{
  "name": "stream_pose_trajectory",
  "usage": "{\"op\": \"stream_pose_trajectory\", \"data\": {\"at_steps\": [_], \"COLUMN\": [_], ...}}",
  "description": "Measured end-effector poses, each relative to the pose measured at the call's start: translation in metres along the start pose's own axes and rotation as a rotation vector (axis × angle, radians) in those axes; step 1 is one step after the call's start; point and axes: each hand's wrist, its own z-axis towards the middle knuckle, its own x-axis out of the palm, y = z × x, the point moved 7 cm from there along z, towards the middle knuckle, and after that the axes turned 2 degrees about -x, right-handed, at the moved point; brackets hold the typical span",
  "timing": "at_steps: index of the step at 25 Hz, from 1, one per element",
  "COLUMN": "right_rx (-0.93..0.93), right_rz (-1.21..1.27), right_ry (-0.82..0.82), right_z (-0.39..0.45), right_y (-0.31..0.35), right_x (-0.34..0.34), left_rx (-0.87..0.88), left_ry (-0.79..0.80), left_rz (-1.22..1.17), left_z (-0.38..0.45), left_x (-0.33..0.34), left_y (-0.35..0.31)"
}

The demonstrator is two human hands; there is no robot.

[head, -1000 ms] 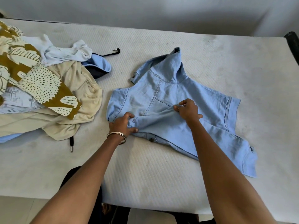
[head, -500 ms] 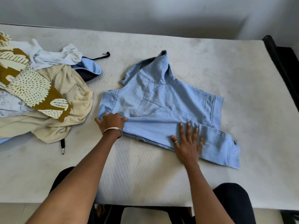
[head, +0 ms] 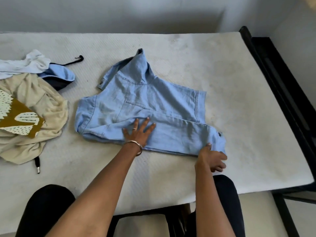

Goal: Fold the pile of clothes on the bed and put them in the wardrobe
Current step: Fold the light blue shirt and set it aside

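A light blue denim jacket (head: 153, 100) lies spread on the white mattress (head: 239, 100), collar pointing away from me, one sleeve folded across its near edge. My left hand (head: 138, 132), with a bangle at the wrist, presses flat with spread fingers on the folded sleeve near its middle. My right hand (head: 212, 158) grips the sleeve's cuff end at the jacket's near right corner, thumb on top and fingers curled under the fabric.
A pile of unfolded clothes (head: 25, 108) sits at the left: a beige hooded top, a mustard patterned cloth, white and blue garments, and a black hanger hook (head: 78, 59). The black bed frame (head: 282, 82) runs along the right. My knees are at the mattress's near edge.
My left hand moved right from the jacket's left corner to the sleeve's middle and flattened. My right hand slid right along the sleeve to its cuff and took hold of it.
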Motion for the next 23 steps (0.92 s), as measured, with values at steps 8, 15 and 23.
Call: {"op": "stream_pose_trajectory", "data": {"at_steps": [8,15,23], "right_rx": [0.272,-0.187,-1.13], "right_rz": [0.747,0.63,-0.917], "right_ry": [0.254,0.166,0.673], "right_z": [0.054,0.028,-0.049], "right_y": [0.01,0.034,0.014], "right_x": [-0.016,-0.038,0.064], "left_rx": [0.003,0.328,0.306], "left_ry": [0.169,-0.176,-0.16], "left_rz": [0.008,0.103,-0.646], "left_z": [0.017,-0.011,-0.033], "left_x": [-0.001,-0.008,-0.005], "left_y": [-0.003,-0.113,-0.082]}}
